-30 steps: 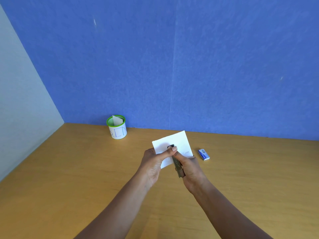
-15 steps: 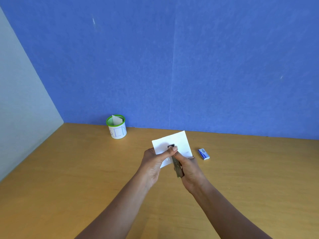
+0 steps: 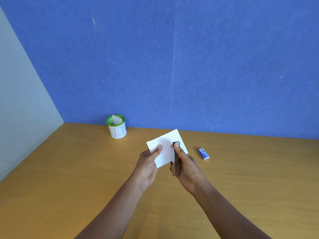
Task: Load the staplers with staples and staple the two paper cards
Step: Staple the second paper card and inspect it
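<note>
— So where are the paper cards (image 3: 164, 144)?
— Held above the surface (image 3: 69, 169), mid-scene. The left hand (image 3: 146, 167) pinches their left edge, thumb on top. The right hand (image 3: 189, 167) has its fingers wrapped round the stapler (image 3: 174, 163), which is set across their right part.
— How will they handle?
— Light and floppy, I'd judge, so pinch close to the stapler. The stapler looks like stiff, smooth metal; squeeze near its far end.
</note>
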{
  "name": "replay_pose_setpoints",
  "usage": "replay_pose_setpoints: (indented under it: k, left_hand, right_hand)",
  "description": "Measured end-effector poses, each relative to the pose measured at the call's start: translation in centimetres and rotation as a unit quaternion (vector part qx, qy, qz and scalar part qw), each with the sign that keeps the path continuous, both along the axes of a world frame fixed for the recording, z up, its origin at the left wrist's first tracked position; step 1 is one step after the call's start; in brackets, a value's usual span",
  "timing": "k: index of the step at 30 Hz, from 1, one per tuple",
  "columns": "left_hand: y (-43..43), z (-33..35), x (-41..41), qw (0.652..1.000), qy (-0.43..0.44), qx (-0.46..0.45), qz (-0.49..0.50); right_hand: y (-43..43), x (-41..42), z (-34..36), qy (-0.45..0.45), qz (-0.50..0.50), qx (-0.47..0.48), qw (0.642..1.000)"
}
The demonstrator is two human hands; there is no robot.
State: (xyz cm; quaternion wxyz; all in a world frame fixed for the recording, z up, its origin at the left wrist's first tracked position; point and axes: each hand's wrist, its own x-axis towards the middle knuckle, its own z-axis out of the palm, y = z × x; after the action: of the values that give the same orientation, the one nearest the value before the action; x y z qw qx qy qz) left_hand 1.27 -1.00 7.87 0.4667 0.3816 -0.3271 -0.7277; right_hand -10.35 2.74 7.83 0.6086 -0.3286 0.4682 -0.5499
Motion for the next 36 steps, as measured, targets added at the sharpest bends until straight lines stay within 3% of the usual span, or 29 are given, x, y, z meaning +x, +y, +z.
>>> replay_pose_setpoints:
  k: [11,14,25,32,36]
  left_hand:
    - [-0.5,-0.2,0.5,0.997,-0.034,0.050,0.058]
    - [-0.5,-0.2,0.5,0.996,-0.045,0.051,0.059]
    - [-0.3,-1.3,0.6,0.992,-0.092,0.069,0.048]
    - [-0.4,-2.3,0.8,0.987,-0.135,0.082,0.021]
    - [-0.5,-2.6,0.5,0.983,-0.157,0.092,0.026]
  right_hand:
    - [-0.2,-1.0,-1.0,-0.111,-0.006,0.054,0.992]
    - [-0.2,-1.2,-1.2,-0.106,-0.032,0.080,0.991]
    - [-1.0,-3.1,-4.9,0.060,-0.166,0.200,0.964]
    - [-1.4,-6.8,-7.4,0.209,-0.162,0.241,0.934]
    - [-1.4,-7.9,-8.2,0.323,-0.177,0.235,0.900]
